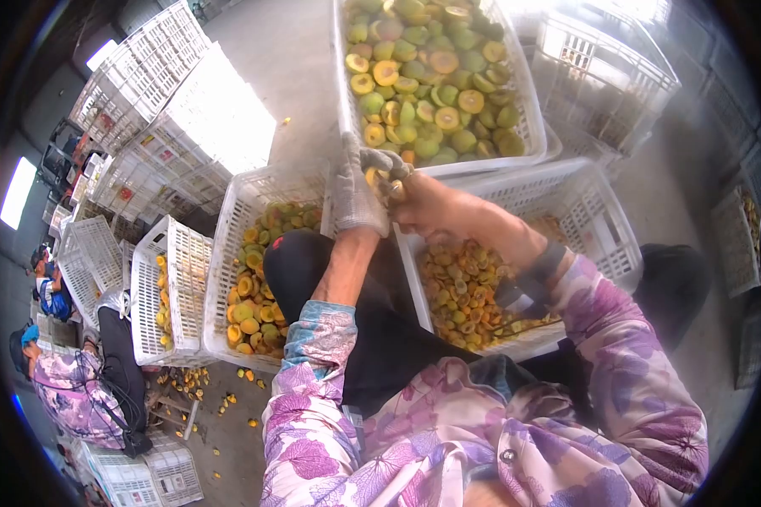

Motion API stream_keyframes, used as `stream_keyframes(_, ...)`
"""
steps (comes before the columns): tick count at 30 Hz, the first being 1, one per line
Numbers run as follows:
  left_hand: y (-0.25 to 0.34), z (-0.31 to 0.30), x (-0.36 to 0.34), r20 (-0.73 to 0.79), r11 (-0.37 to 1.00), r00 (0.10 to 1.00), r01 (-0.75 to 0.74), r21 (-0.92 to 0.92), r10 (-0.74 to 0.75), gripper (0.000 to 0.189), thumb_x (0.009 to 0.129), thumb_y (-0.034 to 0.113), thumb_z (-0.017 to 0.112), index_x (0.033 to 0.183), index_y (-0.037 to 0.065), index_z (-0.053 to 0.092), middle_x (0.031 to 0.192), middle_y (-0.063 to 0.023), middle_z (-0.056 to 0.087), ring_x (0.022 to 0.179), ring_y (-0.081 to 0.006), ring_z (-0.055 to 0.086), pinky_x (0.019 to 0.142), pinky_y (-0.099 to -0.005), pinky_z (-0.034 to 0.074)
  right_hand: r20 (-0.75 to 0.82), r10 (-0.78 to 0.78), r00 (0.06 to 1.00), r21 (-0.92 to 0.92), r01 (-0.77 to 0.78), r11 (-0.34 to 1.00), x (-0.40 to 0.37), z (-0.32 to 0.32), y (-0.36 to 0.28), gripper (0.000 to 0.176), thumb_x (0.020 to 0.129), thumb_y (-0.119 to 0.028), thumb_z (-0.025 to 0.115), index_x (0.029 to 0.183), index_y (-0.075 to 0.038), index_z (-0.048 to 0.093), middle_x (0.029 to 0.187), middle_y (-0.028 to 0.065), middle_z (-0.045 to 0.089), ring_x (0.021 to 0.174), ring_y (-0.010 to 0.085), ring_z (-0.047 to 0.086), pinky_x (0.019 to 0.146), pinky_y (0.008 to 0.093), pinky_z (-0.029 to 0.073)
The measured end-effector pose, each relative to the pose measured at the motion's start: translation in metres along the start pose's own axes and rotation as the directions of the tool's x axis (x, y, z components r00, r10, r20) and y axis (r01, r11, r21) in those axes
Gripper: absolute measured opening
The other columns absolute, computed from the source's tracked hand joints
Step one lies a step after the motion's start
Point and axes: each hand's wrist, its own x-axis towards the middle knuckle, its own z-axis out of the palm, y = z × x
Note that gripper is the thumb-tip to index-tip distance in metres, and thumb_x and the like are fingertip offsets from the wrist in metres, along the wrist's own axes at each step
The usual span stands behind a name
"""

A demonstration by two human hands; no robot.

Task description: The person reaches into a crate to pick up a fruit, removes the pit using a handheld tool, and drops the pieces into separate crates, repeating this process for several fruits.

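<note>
My left hand [362, 193], in a pale work glove, is closed around a halved yellow fruit [374, 177] that looks like a peach. Bare and curled, my right hand [424, 208] meets it at the fruit; what its fingers grip is hidden. Both hands are just below the near rim of a raised white crate [448, 169] of green-yellow fruit halves [435, 84]. Under my right forearm, a lower white crate [596, 211] holds small orange-yellow pieces [461, 296]. Left of my knee, another white crate [220, 279] contains larger fruit halves [249, 313].
Stacked white crates [165, 110] stand at the upper left, with more crates [604, 76] at the upper right. A crate [148, 291] stands at left. Fruit scraps [228, 401] litter the floor. A person [76, 389] in patterned clothing sits at far left, another person [49, 287] beyond.
</note>
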Motion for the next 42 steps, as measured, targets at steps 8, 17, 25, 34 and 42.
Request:
stream_keyframes(8, 0.003, 0.007, -0.007, 0.408, 0.828, 0.896, -0.36, 0.431, 0.177, 0.06, 0.097, 0.046, 0.045, 0.056, 0.003, 0.057, 0.06, -0.0103, 0.061, 0.051, -0.0185, 0.056, 0.044, -0.0236, 0.042, -0.178, -0.542, 0.822, -0.426, 0.432, 0.795, 0.002, 0.006, 0.043, 0.015, 0.085, -0.009, 0.056, 0.096, 0.001, 0.053, 0.061, 0.003, 0.048, 0.047, 0.0138, 0.047, 0.038, 0.0294, 0.036)
stream_keyframes(17, -0.019, -0.001, 0.007, 0.155, 0.96, 0.975, 0.187, -0.209, -0.157, 0.042, 0.092, 0.045, 0.057, 0.067, 0.01, 0.055, 0.071, -0.0061, 0.061, 0.065, -0.0222, 0.06, 0.061, -0.0389, 0.052, 0.173, -0.202, 0.964, -0.546, 0.264, 0.795, -0.026, -0.02, 0.014, 0.016, 0.085, -0.013, 0.058, 0.09, 0.001, 0.058, 0.068, 0.0075, 0.059, 0.06, 0.0202, 0.056, 0.055, 0.0326, 0.047)
stream_keyframes(25, 0.099, -0.085, 0.025, 0.171, -0.149, 0.264, -0.102, 0.984, 0.949, 0.053, 0.094, 0.046, 0.048, 0.116, -0.001, 0.059, 0.116, -0.0197, 0.061, 0.092, -0.0286, 0.065, 0.072, -0.0396, 0.056, 0.451, 0.077, 0.889, -0.876, 0.425, 0.229, -0.055, -0.076, 0.07, 0.022, 0.083, -0.015, 0.059, 0.102, -0.004, 0.061, 0.101, 0.0133, 0.063, 0.095, 0.0286, 0.06, 0.083, 0.0423, 0.048)
stream_keyframes(34, 0.041, -0.048, 0.043, -0.038, 0.685, 0.81, -0.468, 0.559, 0.585, 0.046, 0.09, 0.036, 0.061, 0.12, 0.001, 0.058, 0.117, -0.018, 0.061, 0.107, -0.0232, 0.058, 0.093, -0.0371, 0.048, -0.162, -0.672, 0.722, -0.941, 0.093, 0.327, 0.14, -0.118, 0.025, 0.021, 0.079, -0.008, 0.061, 0.099, -0.01, 0.067, 0.088, 0.0122, 0.059, 0.079, 0.0316, 0.06, 0.067, 0.0427, 0.046)
stream_keyframes(42, 0.009, -0.038, 0.051, 0.054, 0.994, 0.995, 0.074, 0.084, -0.079, 0.044, 0.095, 0.036, 0.052, 0.123, 0.001, 0.054, 0.114, -0.0123, 0.06, 0.103, -0.0225, 0.058, 0.086, -0.035, 0.05, -0.476, -0.415, 0.776, -0.726, -0.079, 0.683, 0.131, -0.113, -0.005, 0.018, 0.08, -0.017, 0.067, 0.092, -0.003, 0.065, 0.074, 0.0131, 0.066, 0.066, 0.0232, 0.065, 0.061, 0.0382, 0.051)
